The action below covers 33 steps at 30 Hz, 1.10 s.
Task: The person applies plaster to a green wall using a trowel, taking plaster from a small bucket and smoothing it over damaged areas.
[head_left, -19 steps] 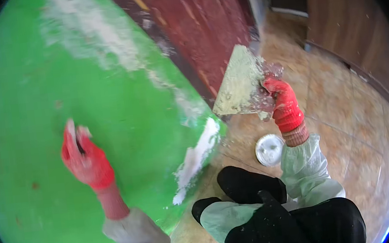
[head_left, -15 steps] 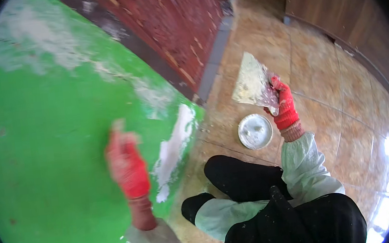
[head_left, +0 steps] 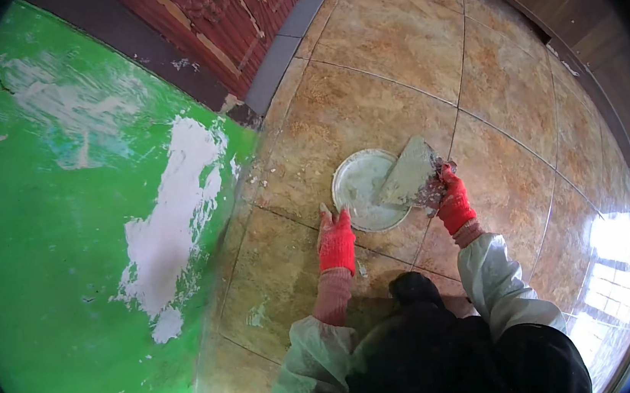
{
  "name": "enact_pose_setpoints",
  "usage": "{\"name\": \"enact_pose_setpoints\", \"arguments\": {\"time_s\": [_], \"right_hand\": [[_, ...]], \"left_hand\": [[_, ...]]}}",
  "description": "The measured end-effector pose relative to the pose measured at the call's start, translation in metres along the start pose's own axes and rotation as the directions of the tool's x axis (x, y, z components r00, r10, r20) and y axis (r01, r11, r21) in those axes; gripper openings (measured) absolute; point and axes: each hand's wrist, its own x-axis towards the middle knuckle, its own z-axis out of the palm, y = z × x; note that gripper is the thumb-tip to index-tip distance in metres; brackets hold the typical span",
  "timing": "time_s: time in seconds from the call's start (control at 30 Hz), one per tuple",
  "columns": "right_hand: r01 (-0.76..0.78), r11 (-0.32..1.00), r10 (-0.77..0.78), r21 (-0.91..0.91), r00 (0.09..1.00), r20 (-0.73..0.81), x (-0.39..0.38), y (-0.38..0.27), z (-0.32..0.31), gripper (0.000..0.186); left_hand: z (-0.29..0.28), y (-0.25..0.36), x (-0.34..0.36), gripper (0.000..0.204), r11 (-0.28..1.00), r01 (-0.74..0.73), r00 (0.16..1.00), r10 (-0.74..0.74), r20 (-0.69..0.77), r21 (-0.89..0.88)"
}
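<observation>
My left hand [head_left: 336, 245], in a red glove with bare fingertips, holds the near-left rim of a round white bucket [head_left: 338, 181], the fingertips reaching the edge. Pale putty [head_left: 365, 178] shows inside the bucket. My right hand [head_left: 453, 199], gloved the same way, is closed round a putty-crusted wide putty knife [head_left: 414, 171]. Its blade is tilted across the bucket's right side, with the lower edge over or in the putty; how deep it goes I cannot tell.
On the left is a green wall [head_left: 53, 262] with white filler patches [head_left: 164, 220] and a crack. A worn dark-red door [head_left: 211, 15] meets it at the top. Brown tiles [head_left: 382, 36] cover the floor. Wooden furniture [head_left: 571, 1] stands at upper right.
My left hand has moved right, from in front of the green wall to the bucket. My right hand has brought the putty knife down over the bucket. The view has shifted, and the bucket looks larger.
</observation>
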Motion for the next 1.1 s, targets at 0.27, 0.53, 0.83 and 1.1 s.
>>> {"name": "enact_pose_setpoints", "arguments": {"time_s": [0.27, 0.53, 0.83, 1.1], "right_hand": [[-0.093, 0.996, 0.093, 0.006, 0.994, -0.059, -0.012, 0.002, 0.003, 0.021], [0.569, 0.512, -0.443, -0.644, 0.817, 0.37, -0.059, -0.104, 0.05, 0.015], [0.689, 0.131, -0.494, -0.713, 0.669, 0.555, -0.095, -0.099, 0.113, 0.01], [0.755, 0.256, -0.407, -0.603, 0.65, 0.641, -0.159, -0.103, 0.137, 0.017]], "left_hand": [[0.011, 0.092, 0.008, 0.046, 0.943, 0.325, 0.906, -0.332, -0.263, -0.073], [-0.029, 0.114, 0.017, 0.048, 0.997, 0.065, 0.992, -0.07, -0.109, -0.047], [-0.067, 0.238, 0.009, 0.048, 0.973, 0.021, 0.985, -0.059, 0.161, 0.228], [-0.114, 0.269, -0.008, 0.039, 0.829, -0.24, 0.959, 0.124, 0.254, 0.504]]}}
